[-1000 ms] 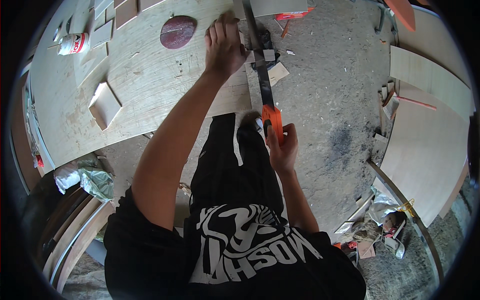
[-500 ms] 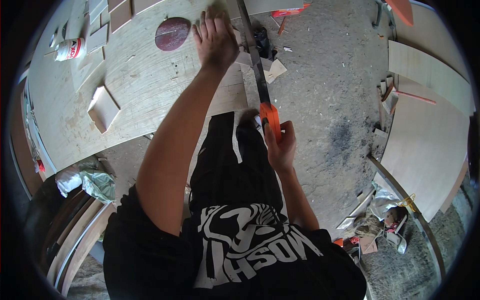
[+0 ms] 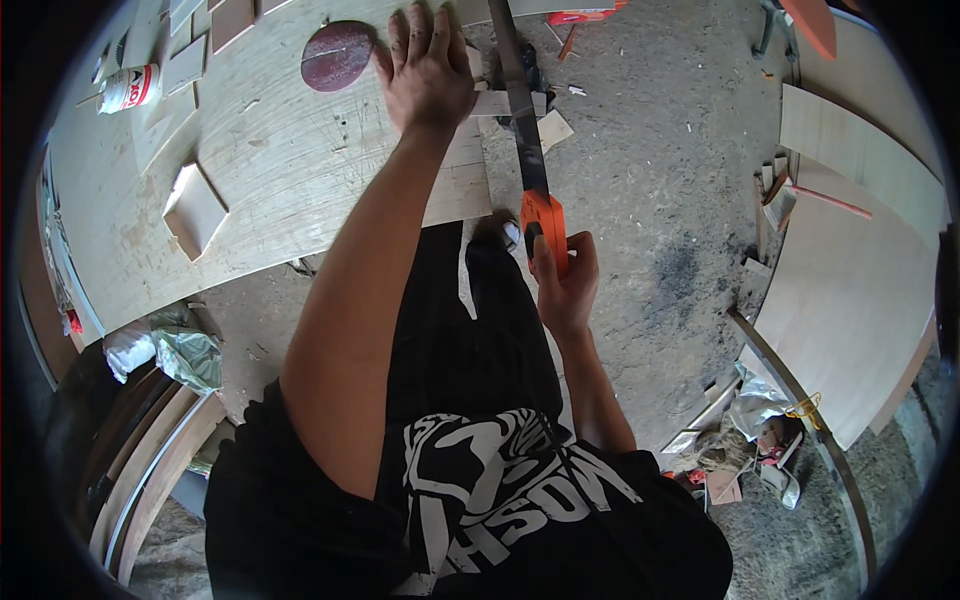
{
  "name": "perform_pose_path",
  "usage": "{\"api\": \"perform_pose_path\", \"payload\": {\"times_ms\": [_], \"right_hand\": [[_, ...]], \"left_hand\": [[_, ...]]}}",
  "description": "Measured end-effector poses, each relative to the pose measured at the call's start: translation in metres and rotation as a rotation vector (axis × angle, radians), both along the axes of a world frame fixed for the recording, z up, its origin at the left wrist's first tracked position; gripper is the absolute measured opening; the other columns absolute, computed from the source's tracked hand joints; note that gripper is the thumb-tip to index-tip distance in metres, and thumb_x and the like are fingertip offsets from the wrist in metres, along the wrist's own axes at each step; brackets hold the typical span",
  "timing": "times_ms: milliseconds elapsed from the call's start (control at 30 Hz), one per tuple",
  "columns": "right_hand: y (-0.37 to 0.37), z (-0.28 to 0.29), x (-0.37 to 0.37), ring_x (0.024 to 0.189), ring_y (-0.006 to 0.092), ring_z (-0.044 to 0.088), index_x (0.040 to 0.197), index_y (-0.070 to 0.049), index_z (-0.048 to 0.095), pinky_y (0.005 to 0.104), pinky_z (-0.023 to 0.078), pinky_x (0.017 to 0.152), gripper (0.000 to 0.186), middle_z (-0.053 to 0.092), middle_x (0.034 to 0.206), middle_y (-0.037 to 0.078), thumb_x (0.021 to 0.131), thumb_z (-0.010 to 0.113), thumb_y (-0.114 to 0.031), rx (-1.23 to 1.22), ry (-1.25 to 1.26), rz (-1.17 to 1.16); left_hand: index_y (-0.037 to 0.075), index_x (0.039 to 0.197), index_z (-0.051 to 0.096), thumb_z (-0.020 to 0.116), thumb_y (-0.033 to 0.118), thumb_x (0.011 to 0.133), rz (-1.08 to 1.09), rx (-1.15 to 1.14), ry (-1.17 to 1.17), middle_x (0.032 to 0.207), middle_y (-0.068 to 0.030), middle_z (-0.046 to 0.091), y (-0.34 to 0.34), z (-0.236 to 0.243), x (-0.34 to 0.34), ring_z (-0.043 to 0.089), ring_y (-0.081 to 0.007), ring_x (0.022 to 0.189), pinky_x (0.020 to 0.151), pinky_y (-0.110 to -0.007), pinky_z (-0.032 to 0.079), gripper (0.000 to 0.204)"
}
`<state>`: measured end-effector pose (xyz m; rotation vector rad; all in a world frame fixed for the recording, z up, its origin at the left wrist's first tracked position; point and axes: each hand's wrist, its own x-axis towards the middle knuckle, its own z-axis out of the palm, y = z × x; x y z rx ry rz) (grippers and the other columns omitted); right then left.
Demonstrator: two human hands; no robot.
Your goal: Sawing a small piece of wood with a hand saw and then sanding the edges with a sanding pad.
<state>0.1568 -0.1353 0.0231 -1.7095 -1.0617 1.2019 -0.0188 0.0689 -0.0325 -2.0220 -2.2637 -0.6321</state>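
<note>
My left hand (image 3: 430,80) lies flat near the right edge of the wooden worktable (image 3: 290,165), fingers stretched out and slightly apart. Beside its heel, a narrow strip of wood (image 3: 505,103) juts past the table edge; how far it runs under the palm is hidden. My right hand (image 3: 570,285) is closed around the orange handle of a handsaw (image 3: 530,150). The saw's long dark blade points away from me and crosses the jutting strip. A dark red round disc (image 3: 338,56) with a pale line across it rests just left of my left hand.
On the table's left are a white and red container (image 3: 128,89), a shallow wooden tray-like piece (image 3: 195,212) and flat wood pieces (image 3: 185,65). Offcuts (image 3: 553,130) lie on the concrete floor (image 3: 640,200) beyond the blade. Large wooden boards (image 3: 845,270) stand at the right.
The saw and my right hand have shifted slightly away and to the right. My left hand's fingers have straightened. More of the jutting wood strip shows beside the blade.
</note>
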Motion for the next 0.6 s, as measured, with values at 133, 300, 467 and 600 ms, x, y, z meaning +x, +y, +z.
{"api": "perform_pose_path", "payload": {"times_ms": [133,300,467,600], "right_hand": [[0.004,0.004,-0.002,0.042,0.0102,0.046,0.080,-0.002,0.044,0.0290,0.032,0.040,0.035,0.051,0.049,0.007,0.089,0.068,-0.026,0.004,0.017,0.005],[0.013,0.004,-0.008,0.043,0.0098,0.047,0.081,-0.002,0.044,0.0288,0.033,0.040,0.034,0.051,0.049,0.007,0.089,0.068,-0.026,-0.015,0.042,0.013],[0.014,-0.001,-0.010,0.043,0.0168,0.053,0.082,-0.002,0.044,0.0309,0.037,0.041,0.033,0.053,0.051,0.010,0.088,0.068,-0.023,-0.003,0.005,0.044],[-0.011,-0.003,-0.004,0.043,0.0211,0.055,0.083,-0.002,0.045,0.0321,0.038,0.042,0.032,0.054,0.052,0.012,0.087,0.069,-0.022,-0.024,-0.035,0.072]], "left_hand": [[0.024,0.143,0.038,0.034,0.040,0.098,0.001,0.018,0.003,0.151,-0.0067,0.034,0.000,-0.002,-0.002,0.024,-0.0295,0.142,0.115,-0.052,0.012,0.048],[0.023,0.142,0.040,0.035,0.038,0.098,0.007,0.013,0.016,0.150,-0.0062,0.035,-0.001,0.000,0.001,0.025,-0.0300,0.142,0.115,-0.052,0.013,0.047],[0.023,0.142,0.041,0.034,0.033,0.098,-0.003,0.024,0.034,0.150,-0.0061,0.035,0.000,-0.002,-0.001,0.025,-0.0297,0.142,0.115,-0.052,0.012,0.045],[0.020,0.142,0.040,0.033,0.031,0.098,-0.002,0.029,-0.003,0.151,-0.0052,0.034,-0.001,-0.005,-0.002,0.024,-0.0285,0.142,0.115,-0.051,0.012,0.046]]}}
